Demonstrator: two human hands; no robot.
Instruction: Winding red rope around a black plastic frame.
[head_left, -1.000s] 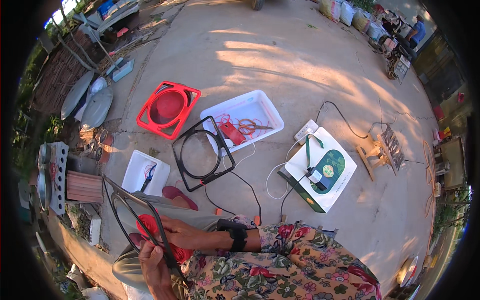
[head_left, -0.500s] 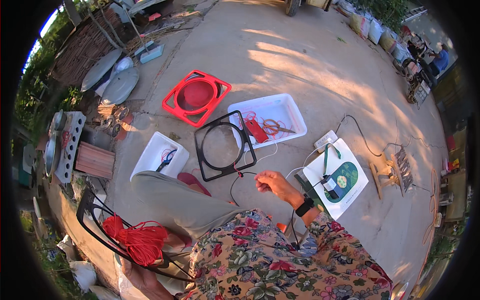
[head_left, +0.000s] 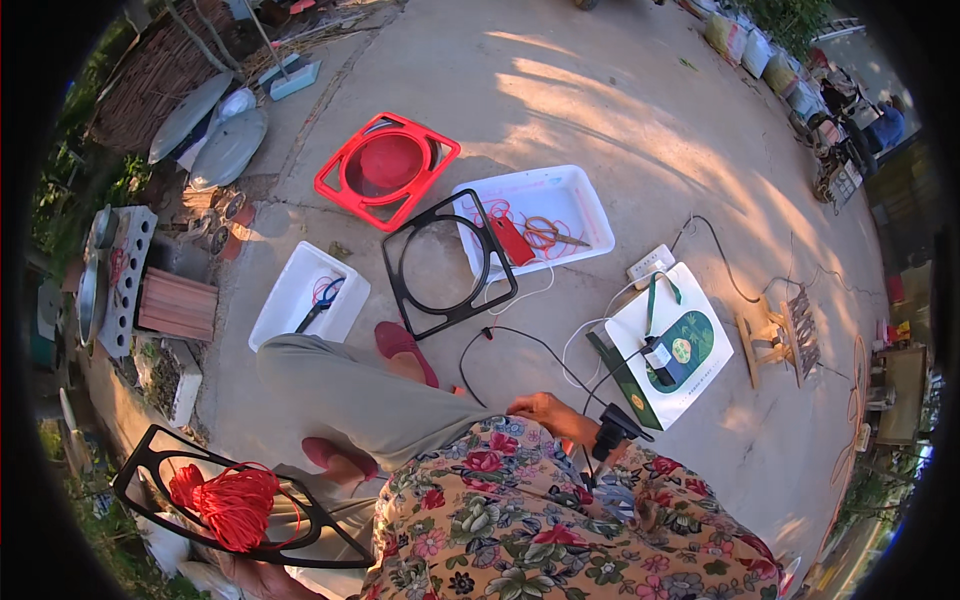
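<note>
At the lower left, my left hand (head_left: 262, 578) grips the lower edge of a black square plastic frame (head_left: 335, 530), tilted over my lap. A bundle of red cord (head_left: 235, 505) lies against this frame, its strands gathered together. My right hand (head_left: 545, 413) is low against my lap, at the hem of my floral shirt; its fingers are partly hidden, so what they hold cannot be told. A dark watch-like thing (head_left: 610, 438) sits at that wrist, with a black cable (head_left: 545, 345) looping close by.
Ahead on the concrete stand a second black frame (head_left: 402, 290), a red frame (head_left: 335, 185), a white tray (head_left: 590, 215) with scissors (head_left: 555, 235) and red cord, and a small white box (head_left: 345, 310). At right are a white paper bag (head_left: 700, 375), a power strip (head_left: 652, 262) and a wooden stand (head_left: 770, 340).
My right hand has dropped from above the ground back to my lap. The left-hand frame and red cord have shifted left and down, tilting flatter. My feet show more.
</note>
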